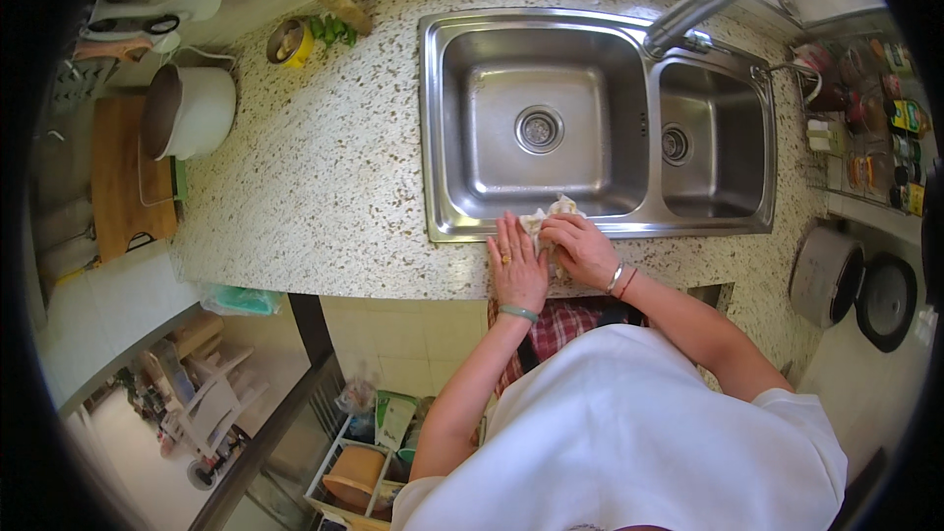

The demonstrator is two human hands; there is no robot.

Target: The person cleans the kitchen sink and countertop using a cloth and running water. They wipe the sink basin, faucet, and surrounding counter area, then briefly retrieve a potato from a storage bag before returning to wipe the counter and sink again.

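At the near rim of the steel double sink (429,138), a crumpled white cloth or paper wipe (562,205) with brownish marks lies bunched between my hands. My right hand (584,251) has its fingers curled over the wipe, pressing it by the sink's front edge. Beside it, my left hand (518,265) rests palm down with its fingers stretched out over the counter edge of the sink, its thumb side close to the wipe. Part of the wipe is hidden under my fingers. Both sink bowls show bare steel and drains.
A chrome faucet (703,10) arches over the sink's far right. On the speckled counter (315,167), a white pot (202,110) and wooden cutting board (120,172) stand left, with a yellow cup (291,42) behind. Bottles fill the right rack; a dark pot (824,275) sits below it.
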